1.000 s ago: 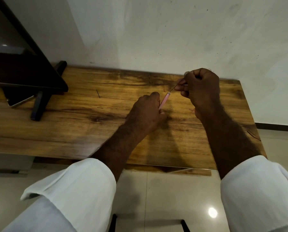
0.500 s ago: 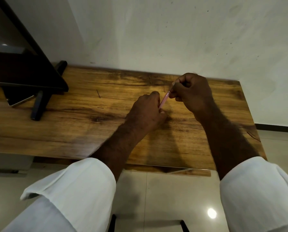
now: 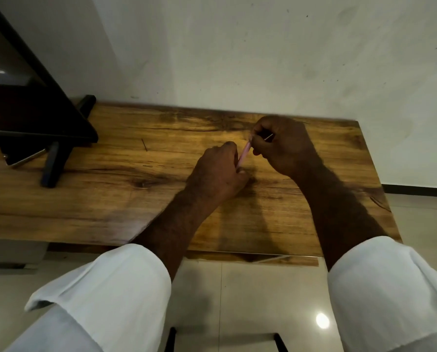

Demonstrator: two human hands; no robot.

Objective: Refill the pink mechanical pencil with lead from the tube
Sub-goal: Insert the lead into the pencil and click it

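Note:
My left hand [image 3: 218, 174] rests on the wooden table [image 3: 110, 199] and grips the lower part of the pink mechanical pencil [image 3: 244, 154], which tilts up and to the right. My right hand [image 3: 283, 146] is closed at the pencil's upper end, its fingertips touching the top. A thin pale stick [image 3: 268, 137], maybe a lead or the tube, pokes out between the right fingers. Most of the pencil's lower end is hidden by my left fingers. I cannot make out the lead tube as such.
A dark monitor on a black stand [image 3: 52, 161] fills the table's left side. A phone-like flat object [image 3: 24, 158] lies under it. A short dark sliver [image 3: 144, 144] lies on the wood. A white wall stands behind, a tiled floor below.
My right hand has come down and left from a raised position until its fingers meet the top of the pencil. My left hand and the pencil have stayed in place.

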